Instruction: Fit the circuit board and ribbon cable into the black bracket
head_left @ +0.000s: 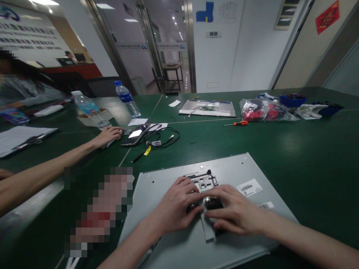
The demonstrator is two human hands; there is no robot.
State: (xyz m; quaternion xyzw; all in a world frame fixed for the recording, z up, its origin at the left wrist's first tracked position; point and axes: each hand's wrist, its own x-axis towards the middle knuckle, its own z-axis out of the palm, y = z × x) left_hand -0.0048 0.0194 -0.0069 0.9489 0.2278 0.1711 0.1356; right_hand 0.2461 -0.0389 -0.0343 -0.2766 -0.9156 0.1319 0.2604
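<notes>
A grey metal panel [246, 170], the back of a flat screen, lies on the green table [308, 149] in front of me. Both my hands rest on its middle. My left hand [176, 205] has its fingers curled down, pressing at a small dark part [213, 203] beside a flat ribbon strip [206, 229]. My right hand [235, 211] lies over the same dark part, fingers bent and pinching at it. A black bracket [203, 178] sits just beyond my fingertips. White labels [249, 187] are stuck to the panel's right side.
Another person's arm reaches in from the left, hand [108, 135] near a phone [134, 136] and a black cable [162, 140]. Two water bottles [127, 99] stand behind. Farther back lie a second panel [209, 107], an orange screwdriver [237, 123], and a bag of red parts [263, 110].
</notes>
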